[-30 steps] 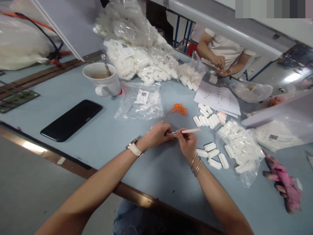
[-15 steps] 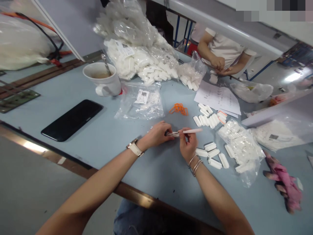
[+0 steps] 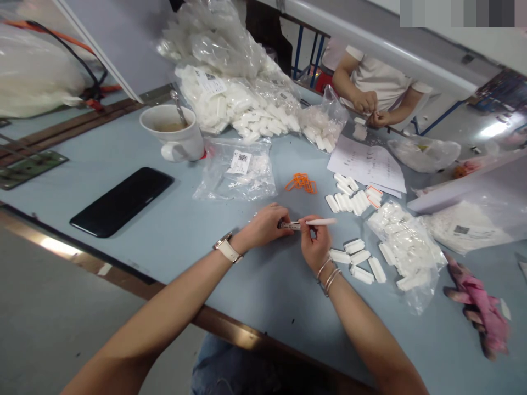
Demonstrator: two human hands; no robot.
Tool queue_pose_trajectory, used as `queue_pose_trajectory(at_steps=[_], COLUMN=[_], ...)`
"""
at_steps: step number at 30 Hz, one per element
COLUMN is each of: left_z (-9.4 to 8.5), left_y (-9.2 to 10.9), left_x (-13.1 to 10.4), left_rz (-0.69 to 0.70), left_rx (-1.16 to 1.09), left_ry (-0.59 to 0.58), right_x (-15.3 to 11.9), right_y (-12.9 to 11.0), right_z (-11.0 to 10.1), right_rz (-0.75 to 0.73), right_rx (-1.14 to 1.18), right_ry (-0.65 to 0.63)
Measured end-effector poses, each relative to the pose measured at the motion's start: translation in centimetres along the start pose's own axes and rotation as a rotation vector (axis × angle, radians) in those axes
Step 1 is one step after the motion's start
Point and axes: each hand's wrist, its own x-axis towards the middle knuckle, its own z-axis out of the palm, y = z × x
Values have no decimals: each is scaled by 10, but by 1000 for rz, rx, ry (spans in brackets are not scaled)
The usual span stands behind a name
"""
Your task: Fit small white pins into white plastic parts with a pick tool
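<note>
Above the blue-grey tabletop, my left hand pinches a small white strip-shaped part with a row of dark marks and a dark end. A slim pale pink pen-like tool is in my right hand, its tip close to the part; whether they touch I cannot tell. Just right of my right hand lie several loose white plastic pieces with dark edges. Beyond my hands is a small pile of orange frames, and a second group of white pieces lies to its right, one with an orange edge.
A black phone and a mug with a spoon stand left. Plastic bags of white parts are heaped at the back; another bag and a pink glove lie right. Across the table a co-worker's hands handle something small.
My right hand and the pen-like tool have shifted slightly left. My left hand stays in place with the part. The co-worker's hands have moved a little.
</note>
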Motion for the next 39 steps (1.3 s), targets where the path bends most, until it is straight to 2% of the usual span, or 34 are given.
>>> queue_pose_trajectory(at_steps=[12, 20, 33, 39], left_z=[0, 2, 2, 1], left_y=[2, 1, 1, 2], left_x=[0, 1, 0, 1], left_rz=[-17, -26, -35, -43], left_rx=[13, 10, -17, -2], left_ry=[6, 22, 22, -2], right_x=[4, -7, -1, 1], right_y=[1, 9, -1, -4], right_z=[2, 5, 1, 2], right_rz=[-88, 1, -31, -84], right_rx=[-88, 15, -21, -43], right_ry=[-89, 23, -53, -42])
